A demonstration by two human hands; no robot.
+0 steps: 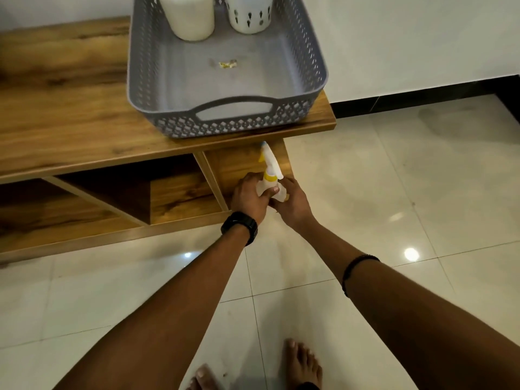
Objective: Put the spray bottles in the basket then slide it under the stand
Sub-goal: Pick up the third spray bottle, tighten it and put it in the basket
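Note:
A grey perforated basket [230, 122] stands on top of the low wooden stand [84, 130], near its right end. Two white bottles sit at the basket's far end, a plain one [191, 15] and a patterned one [249, 15]. Below the stand's right end, a white spray bottle with a yellow collar [270, 164] is held in front of the open compartment. My left hand [247, 197] and my right hand [291, 201] both grip its body, with the nozzle pointing up towards the stand's top edge.
A small yellow scrap [228, 64] lies on the basket floor. The stand has open compartments [174, 190] under its top. Glossy white floor tiles [394, 192] spread to the right, and a white wall with a black skirting [422, 97] runs behind. My bare feet [302, 364] are at the bottom.

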